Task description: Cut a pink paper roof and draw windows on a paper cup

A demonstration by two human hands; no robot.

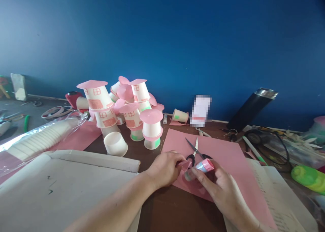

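Observation:
My left hand [165, 169] pinches a small piece of pink paper [185, 165] just above the table. My right hand [223, 191] grips a glue stick with a pink end [201, 167], its tip pressed against that paper piece. Both hands hover over a large pink paper sheet [228, 157]. Black-handled scissors [195, 150] lie open on the sheet, right behind the hands.
A pile of paper-cup houses with pink roofs [127, 110] stands behind, with a plain white cup [115, 144] in front. A sleeve of stacked cups [38, 137] lies left, a grey cardboard sheet [76, 181] near me, a black flask [250, 108] and green bottle [308, 179] right.

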